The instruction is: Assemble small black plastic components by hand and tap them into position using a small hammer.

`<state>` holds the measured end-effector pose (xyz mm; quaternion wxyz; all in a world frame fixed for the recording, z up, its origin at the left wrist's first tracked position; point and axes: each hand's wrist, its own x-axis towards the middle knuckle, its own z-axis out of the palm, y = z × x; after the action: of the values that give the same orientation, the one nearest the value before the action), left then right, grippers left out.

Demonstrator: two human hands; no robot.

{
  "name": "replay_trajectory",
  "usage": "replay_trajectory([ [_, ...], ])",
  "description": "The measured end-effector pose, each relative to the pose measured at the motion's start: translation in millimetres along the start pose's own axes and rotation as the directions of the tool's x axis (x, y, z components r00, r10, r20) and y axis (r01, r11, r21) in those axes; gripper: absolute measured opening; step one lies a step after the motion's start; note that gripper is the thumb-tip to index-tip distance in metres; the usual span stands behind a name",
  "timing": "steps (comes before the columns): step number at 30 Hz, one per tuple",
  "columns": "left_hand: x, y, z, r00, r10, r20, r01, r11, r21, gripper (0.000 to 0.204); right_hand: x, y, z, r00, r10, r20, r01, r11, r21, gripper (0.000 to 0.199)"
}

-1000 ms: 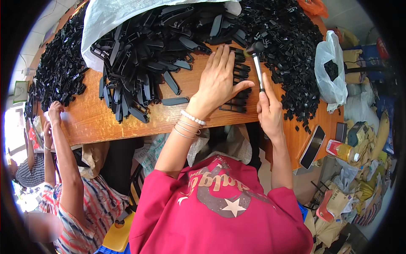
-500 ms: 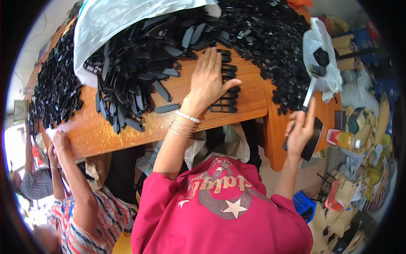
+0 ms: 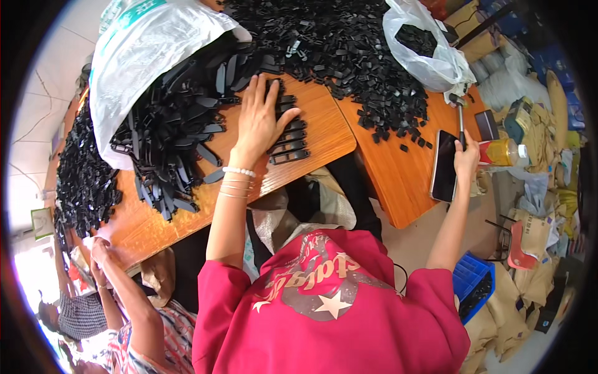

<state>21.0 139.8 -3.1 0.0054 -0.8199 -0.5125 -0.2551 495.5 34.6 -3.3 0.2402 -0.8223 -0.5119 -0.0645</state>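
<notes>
My left hand [image 3: 255, 128] lies flat with its fingers stretched out and the thumb apart. It rests along a row of slim black plastic parts [image 3: 290, 149] lined up on the wooden table [image 3: 324, 124], covering part of the row. Left of it spreads a heap of long black blade-like pieces [image 3: 171, 124], partly under a white plastic sack [image 3: 149, 56]. My right hand [image 3: 466, 157] is closed round the black handle of what looks like a small hammer [image 3: 460, 115], its dark head pointing away from me. That hand is just right of a dark-screened phone [image 3: 444, 165] at the table edge.
Small black pieces [image 3: 336, 50] pile across the far table. A clear plastic bag [image 3: 423, 53] holding black parts lies at the far right. A bottle of yellow liquid [image 3: 498, 153] and a blue bin [image 3: 473, 283] are on my right. Another person's hands [image 3: 99, 254] work at the left.
My right hand has moved the hammer rightward, from the phone's left side to its right. The left hand stays on the row of parts. My view has shifted.
</notes>
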Motion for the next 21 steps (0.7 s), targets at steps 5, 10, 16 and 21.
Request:
replay_trajectory([
  [5, 2.3, -2.9, 4.6, 1.0, 0.014, 0.027, -0.014, 1.0, 0.016, 0.074, -9.3, -13.1, -6.4, 0.996, 0.047, 0.077, -0.042, 0.997, -0.062, 0.043],
  [10, 2.2, -5.3, 2.9, 0.999, 0.035, -0.011, -0.034, 0.998, 0.049, 0.071, -39.2, -62.3, -13.2, 0.96, -0.225, -0.164, 0.223, 0.974, -0.034, 0.034],
  [16, 2.7, 0.2, 5.8, 0.998, 0.025, -0.065, -0.023, 0.999, 0.033, 0.058, -174.1, -254.0, 26.6, 0.779, -0.627, 0.019, 0.376, 0.49, 0.786, 0.007],
  [21, -8.2, 6.8, 6.6, 0.989, -0.022, -0.146, 0.037, 0.994, 0.098, 0.057, -182.3, -284.7, 32.6, 0.87, -0.44, 0.222, 0.077, 0.566, 0.821, 0.022],
])
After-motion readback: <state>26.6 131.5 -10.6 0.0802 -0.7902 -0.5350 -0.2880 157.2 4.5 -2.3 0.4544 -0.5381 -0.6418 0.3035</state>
